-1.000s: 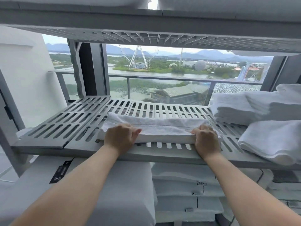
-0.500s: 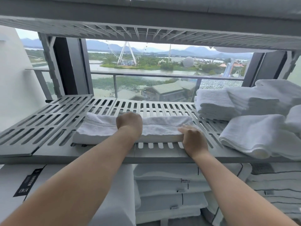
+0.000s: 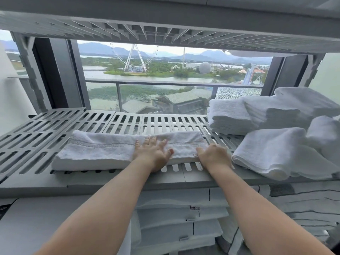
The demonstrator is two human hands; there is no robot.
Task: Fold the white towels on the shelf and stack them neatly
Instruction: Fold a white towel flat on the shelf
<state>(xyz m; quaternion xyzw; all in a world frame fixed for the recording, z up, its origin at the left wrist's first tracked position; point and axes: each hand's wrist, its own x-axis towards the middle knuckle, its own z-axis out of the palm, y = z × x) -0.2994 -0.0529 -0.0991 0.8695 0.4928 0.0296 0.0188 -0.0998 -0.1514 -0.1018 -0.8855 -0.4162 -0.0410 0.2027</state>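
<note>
One white towel (image 3: 103,153), terry with a woven band, lies folded into a long strip across the slatted grey shelf (image 3: 46,129). The left hand (image 3: 152,153) presses flat on it, fingers spread, grip apart. The right hand (image 3: 214,156) has its grip curled on the towel's right end. Just right of it are two folded stacks (image 3: 230,115) and two looser bundles (image 3: 276,153).

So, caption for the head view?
Left hand presses the folded towel on slatted shelf; right hand at its end.
</note>
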